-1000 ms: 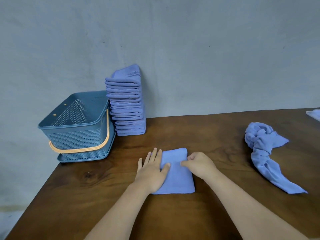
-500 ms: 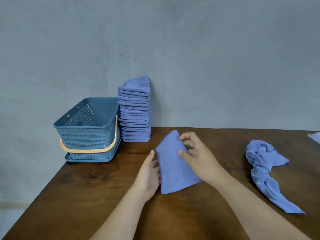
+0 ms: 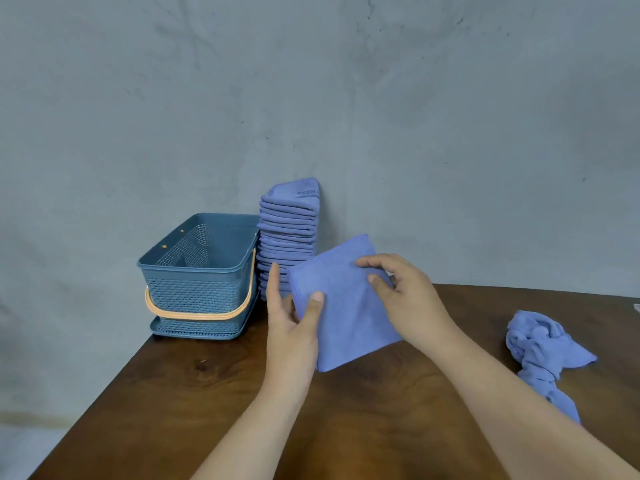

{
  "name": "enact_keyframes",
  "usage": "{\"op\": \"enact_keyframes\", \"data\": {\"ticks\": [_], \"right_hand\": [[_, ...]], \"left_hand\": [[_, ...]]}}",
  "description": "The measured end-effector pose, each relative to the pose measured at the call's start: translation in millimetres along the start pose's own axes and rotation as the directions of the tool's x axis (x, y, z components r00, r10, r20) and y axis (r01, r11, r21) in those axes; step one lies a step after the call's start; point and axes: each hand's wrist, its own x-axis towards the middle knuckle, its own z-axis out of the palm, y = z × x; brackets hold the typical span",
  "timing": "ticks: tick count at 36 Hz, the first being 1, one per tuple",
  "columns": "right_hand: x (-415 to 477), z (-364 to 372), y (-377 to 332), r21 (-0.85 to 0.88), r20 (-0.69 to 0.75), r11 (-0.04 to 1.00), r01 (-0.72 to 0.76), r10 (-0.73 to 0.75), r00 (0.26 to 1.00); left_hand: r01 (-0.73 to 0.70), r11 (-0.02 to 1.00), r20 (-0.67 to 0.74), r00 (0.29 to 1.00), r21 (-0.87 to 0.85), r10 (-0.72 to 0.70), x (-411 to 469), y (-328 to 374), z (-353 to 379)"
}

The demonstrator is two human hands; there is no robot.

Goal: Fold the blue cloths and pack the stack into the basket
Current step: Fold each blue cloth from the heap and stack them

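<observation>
One folded cloth [image 3: 343, 320] hangs above the tabletop [image 3: 381, 427], pinched by my left hand [image 3: 294, 327] and right hand [image 3: 405, 299]; I should lay it squarely on the stack [image 3: 287, 230] beside the basket [image 3: 194, 292], edges aligned.

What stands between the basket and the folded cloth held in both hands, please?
In the head view, the stack of folded cloths stands there, close beside the basket, partly behind the held cloth.

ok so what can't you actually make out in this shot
Head view only:
Basket floor: its near wall hides it.
Stack bottom layers: the folded cloth and left hand cover them.
Pale thing at the right edge: cut off by the frame.
Print on the stack's top cloth: too small to read.
</observation>
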Motion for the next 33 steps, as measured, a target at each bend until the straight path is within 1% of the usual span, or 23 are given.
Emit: {"op": "enact_keyframes", "data": {"ticks": [3, 8, 12, 14, 16, 18, 20, 22, 24, 28, 31, 33], "right_hand": [[5.8, 4.8, -9.8, 0.012, 0.006, 0.999, 0.035, -0.035, 0.999], [22.0, 10.6, -24.6, -0.006, 0.079, 0.994, 0.111, -0.11, 0.991], [43.8, 15.2, -34.4, 0.027, 0.091, 0.99, 0.14, -0.142, 0.986], [59.8, 19.2, -39.2, 0.064, 0.071, 0.99, 0.128, -0.132, 0.989], [79.6, 24.2, -43.4, 0.117, 0.037, 0.988, 0.102, -0.107, 0.994], [104.0, 28.8, -47.3, 0.145, 0.01, 0.987, 0.073, -0.075, 0.997], [133.3, 33.5, -50.7, 0.149, -0.024, 0.987, 0.051, -0.048, 0.999], [168.7, 39.6, -51.5, 0.17, -0.076, 0.985, 0.044, -0.032, 0.997], [208.2, 47.4, -49.8, 0.187, -0.123, 0.982, 0.026, -0.003, 0.992], [280.9, 64.5, -41.3, 0.263, -0.134, 0.963, -0.063, 0.102, 0.986], [314.5, 74.9, -31.1, 0.342, -0.131, 0.93, -0.138, 0.193, 0.973], [327.0, 82.4, -23.4, 0.383, -0.096, 0.9, -0.209, 0.264, 0.96]], "left_hand": [[-0.058, 0.991, 0.048, 0.997, 0.124, 0.052, -0.5, -0.3, -10.6], [-0.041, 0.996, 0.041, 0.998, 0.079, 0.038, 2.5, 5.1, -22.7], [0.0, 1.0, -0.003, 1.0, -0.004, 0.0, 25.0, 18.6, -30.8], [-0.031, 0.999, -0.03, 0.999, 0.024, 0.032, 43.1, 30.6, -32.0], [-0.101, 0.99, -0.032, 0.994, 0.095, 0.105, 67.8, 44.1, -32.0], [-0.158, 0.976, 0.011, 0.987, 0.151, 0.158, 100.2, 57.5, -32.5], [-0.185, 0.962, 0.103, 0.98, 0.199, 0.167, 137.3, 71.2, -33.0], [-0.166, 0.961, 0.203, 0.972, 0.224, 0.12, 179.3, 82.7, -32.5], [-0.127, 0.954, 0.251, 0.966, 0.272, 0.057, 226.9, 89.5, -30.4], [-0.061, 0.923, 0.234, 0.972, 0.379, -0.032, 316.3, 97.7, -19.5], [0.044, 0.91, 0.204, 0.969, 0.413, -0.139, 353.4, 102.1, -7.5], [0.097, 0.882, 0.19, 0.96, 0.462, -0.206, 370.9, 97.2, -5.3]]}}
